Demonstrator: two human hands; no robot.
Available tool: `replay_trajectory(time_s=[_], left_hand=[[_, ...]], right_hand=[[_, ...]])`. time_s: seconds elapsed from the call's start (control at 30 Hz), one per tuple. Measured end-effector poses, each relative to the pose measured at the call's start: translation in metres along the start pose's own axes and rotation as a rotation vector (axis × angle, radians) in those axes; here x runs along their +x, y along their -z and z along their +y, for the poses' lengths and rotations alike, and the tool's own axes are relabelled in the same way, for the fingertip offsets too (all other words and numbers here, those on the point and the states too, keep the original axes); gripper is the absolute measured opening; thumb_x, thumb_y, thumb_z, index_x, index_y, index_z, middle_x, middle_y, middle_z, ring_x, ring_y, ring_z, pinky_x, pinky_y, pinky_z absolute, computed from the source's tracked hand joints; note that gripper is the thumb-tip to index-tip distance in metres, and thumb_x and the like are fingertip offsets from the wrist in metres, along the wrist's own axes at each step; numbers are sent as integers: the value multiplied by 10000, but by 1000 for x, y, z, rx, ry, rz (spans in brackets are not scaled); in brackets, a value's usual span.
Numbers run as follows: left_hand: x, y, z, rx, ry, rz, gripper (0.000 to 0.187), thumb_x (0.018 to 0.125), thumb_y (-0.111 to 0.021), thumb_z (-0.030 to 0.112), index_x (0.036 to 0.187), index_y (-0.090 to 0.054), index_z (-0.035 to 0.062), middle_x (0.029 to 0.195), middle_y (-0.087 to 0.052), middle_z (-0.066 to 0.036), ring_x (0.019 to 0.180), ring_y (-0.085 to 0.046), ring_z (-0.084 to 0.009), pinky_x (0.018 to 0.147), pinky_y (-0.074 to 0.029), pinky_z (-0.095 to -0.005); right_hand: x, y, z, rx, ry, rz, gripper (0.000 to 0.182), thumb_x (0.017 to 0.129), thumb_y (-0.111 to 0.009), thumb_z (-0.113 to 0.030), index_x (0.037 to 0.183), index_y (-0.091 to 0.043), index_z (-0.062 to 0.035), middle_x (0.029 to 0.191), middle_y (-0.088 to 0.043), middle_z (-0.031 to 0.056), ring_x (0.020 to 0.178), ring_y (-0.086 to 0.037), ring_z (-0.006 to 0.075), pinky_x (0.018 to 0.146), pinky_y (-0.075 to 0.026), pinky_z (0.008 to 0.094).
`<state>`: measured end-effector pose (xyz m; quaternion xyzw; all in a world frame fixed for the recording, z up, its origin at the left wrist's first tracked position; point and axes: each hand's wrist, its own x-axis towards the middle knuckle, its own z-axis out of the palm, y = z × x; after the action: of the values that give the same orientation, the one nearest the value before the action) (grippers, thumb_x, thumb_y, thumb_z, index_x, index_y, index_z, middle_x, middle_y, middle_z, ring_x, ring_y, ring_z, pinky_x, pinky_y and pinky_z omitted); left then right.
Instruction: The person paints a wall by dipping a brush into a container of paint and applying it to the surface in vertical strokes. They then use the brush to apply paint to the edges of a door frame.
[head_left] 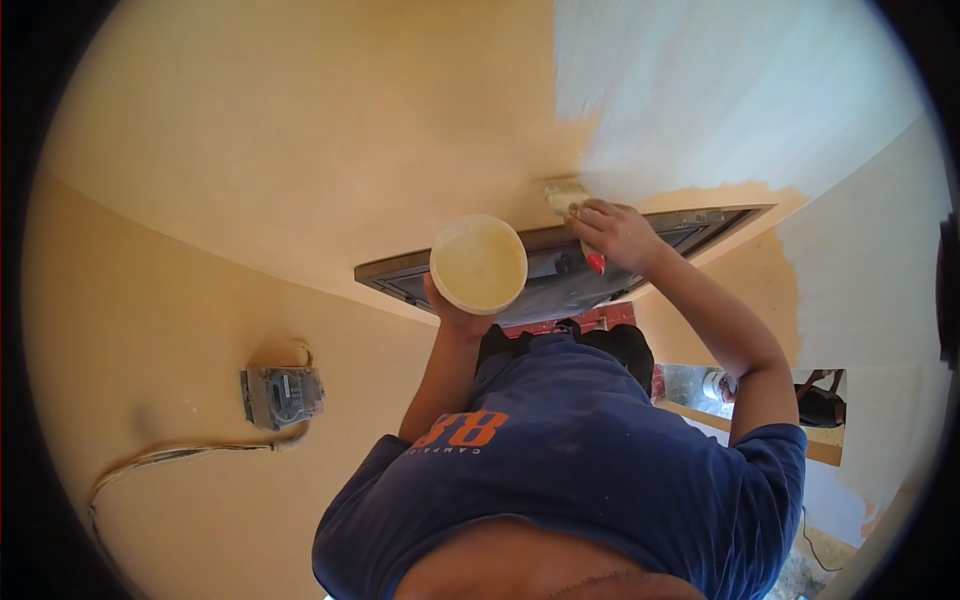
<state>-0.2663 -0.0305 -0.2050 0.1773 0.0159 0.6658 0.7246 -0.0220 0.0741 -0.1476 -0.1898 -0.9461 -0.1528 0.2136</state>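
Observation:
My left hand (463, 313) is closed around the lower side of a round tub (480, 265) with pale cream paint inside, its mouth facing me. To its right, my right hand (617, 235) grips a paintbrush (563, 192) by the handle, whose red end sticks out below the fingers. The pale bristles are at the peach-coloured wall (400, 130), just below the corner of a whitish area (740, 80). A dark framed panel (400, 272) lies behind both hands, close under the brush.
On the left wall a grey box with a keypad (285, 397) has a cable (180, 455) running from it. At the right, an opening shows a white bucket (718, 386) and part of another person (822, 402). Red flooring (620, 313) shows beyond my feet.

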Motion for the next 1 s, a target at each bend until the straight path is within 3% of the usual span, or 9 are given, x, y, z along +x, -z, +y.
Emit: replay_trajectory(time_s=[0.13, 0.33, 0.6, 0.67, 0.7, 0.77, 0.83, 0.9, 1.0], left_hand=[[0, -2, 6, 37, 13, -41, 683, 810, -494, 606, 1306, -401, 146, 1240, -485, -103, 1100, -446, -416, 712, -471, -483], [-1, 12, 6, -4, 11, 8, 685, 813, -488, 604, 1311, -401, 143, 1246, -484, -120, 1133, -429, -430, 718, -473, -486], [-2, 10, -1, 2, 11, 30, 690, 812, -490, 605, 1308, -404, 132, 1237, -485, -132, 1102, -445, -432, 712, -491, -490], [-4, 8, 0, 8, 18, 15, 696, 808, -491, 610, 1307, -405, 132, 1236, -484, -132, 1097, -448, -429, 710, -495, -487], [-4, 6, -1, -7, 36, -7, 700, 805, -492, 614, 1306, -405, 133, 1237, -483, -132, 1096, -449, -426, 708, -498, -484], [-4, 1, 0, 21, 45, -15, 700, 804, -493, 616, 1306, -406, 135, 1237, -483, -130, 1100, -444, -421, 715, -496, -482], [-4, 4, 0, 48, 60, -20, 700, 802, -494, 617, 1305, -407, 138, 1237, -483, -127, 1103, -440, -416, 721, -494, -480], [-3, 13, 0, 7, 78, -21, 788, 757, -440, 697, 1331, -367, 162, 1292, -445, -132, 1108, -498, -373, 728, -484, -603], [-2, 15, 1, 66, 59, -24, 774, 759, -437, 697, 1312, -388, 157, 1259, -468, -128, 1075, -513, -366, 699, -481, -591]], right_hand=[[36, 61, 50, -41, -32, 69, 202, 731, -614, -84, 932, -630, -65, 989, -634, 71, 911, -616, 220, 737, -527, 294], [73, 173, 66, -340, -67, 523, 200, 711, -624, -41, 906, -658, -72, 1005, -641, 71, 931, -617, 239, 738, -538, 319], [5, 23, 13, -62, -2, 126, 293, 696, -622, -90, 985, -593, -56, 979, -598, 72, 897, -603, 232, 769, -526, 309], [-9, 8, -2, 286, -388, 269, 238, 762, -651, -93, 987, -590, -49, 955, -602, 60, 860, -616, 206, 714, -535, 287], [-9, 3, -12, 285, -391, 273, 238, 762, -651, -93, 987, -590, -49, 955, -602, 60, 860, -616, 206, 714, -535, 287], [-4, -8, -31, 1153, -1220, 780, 209, 823, -651, -147, 1002, -580, -66, 919, -595, 32, 819, -614, 152, 648, -539, 268], [-6, -8, -37, 1426, -1417, 946, 204, 836, -645, -175, 997, -571, -75, 908, -587, 21, 806, -606, 127, 630, -540, 262], [-13, -17, -43, 1770, -1660, 1181, 206, 833, -655, -213, 967, -546, -100, 849, -583, 20, 737, -607, 113, 573, -545, 255], [-17, -29, -53, 1923, -1717, 1143, 188, 833, -654, -221, 937, -543, -112, 813, -593, 31, 699, -621, 127, 541, -544, 246]])
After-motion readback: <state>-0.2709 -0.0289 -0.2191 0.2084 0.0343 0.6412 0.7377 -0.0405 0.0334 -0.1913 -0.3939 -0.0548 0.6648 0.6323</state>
